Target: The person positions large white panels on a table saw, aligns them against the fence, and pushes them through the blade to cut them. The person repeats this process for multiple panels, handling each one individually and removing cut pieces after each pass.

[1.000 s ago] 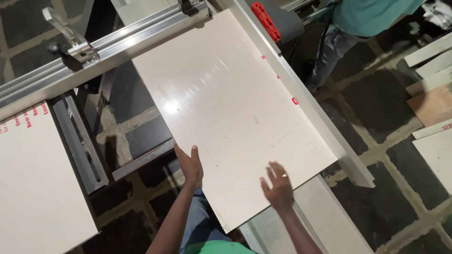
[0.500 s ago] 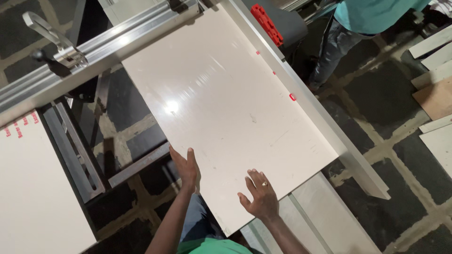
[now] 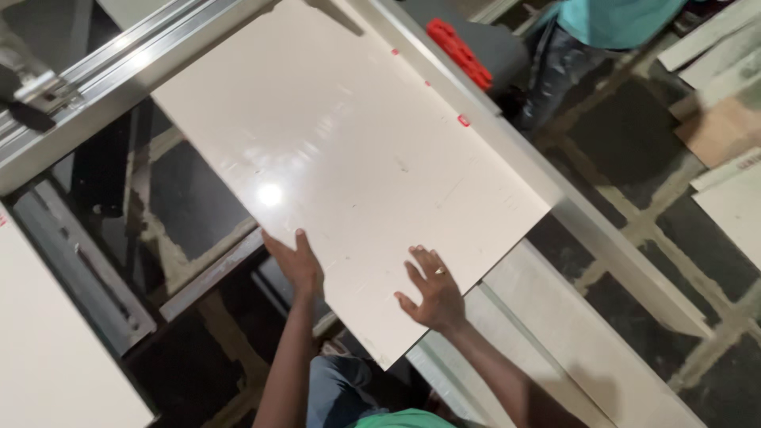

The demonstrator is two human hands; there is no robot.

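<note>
The white panel [image 3: 349, 166] is lying flat on the saw table, its far edge against the aluminium fence [image 3: 119, 87] and its right edge along the long rail [image 3: 547, 198]; it is sitting further up and left than a moment ago. Another person [image 3: 602, 32] in a teal shirt is standing beyond the rail, by the red block [image 3: 460, 51]. The left hand [image 3: 297, 265] is gripping the panel's near-left edge, thumb on top. The right hand [image 3: 432, 289], fingers spread, is pressing flat on the panel, having slid inward from the corner.
</note>
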